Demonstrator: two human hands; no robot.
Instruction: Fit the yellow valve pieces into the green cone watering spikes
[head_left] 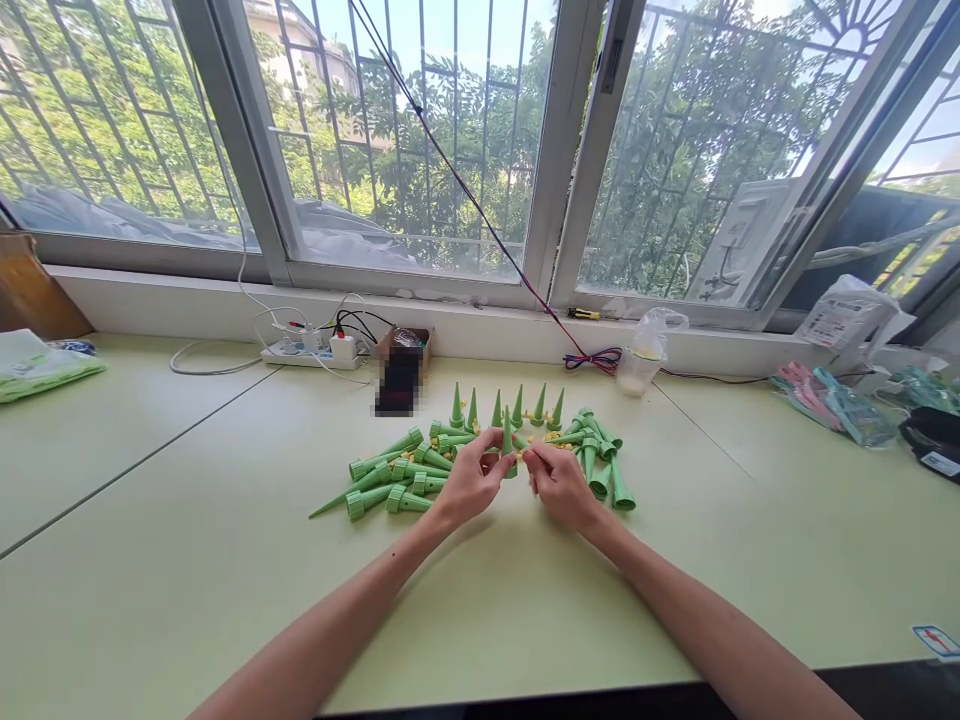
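Note:
My left hand (471,480) grips a green plastic watering spike (508,432), point up, between thumb and fingers. Close against its right side, my right hand (559,485) is closed in a pinch on a small yellow plastic piece (522,456), mostly covered by the fingertips. Just behind the hands stands a row of upright green spikes (538,405) with yellow bits at their sides. A heap of loose green spikes (409,470) lies beside my left hand. More spikes (592,450) lie to the right of my right hand, with small yellow pieces among both groups.
Along the window wall are a power strip (300,352) with cables, a small box (414,345), a coiled red-blue wire (592,358) and a bagged plastic cup (640,365). Plastic bags (844,400) lie far right, a green-white packet (45,368) far left.

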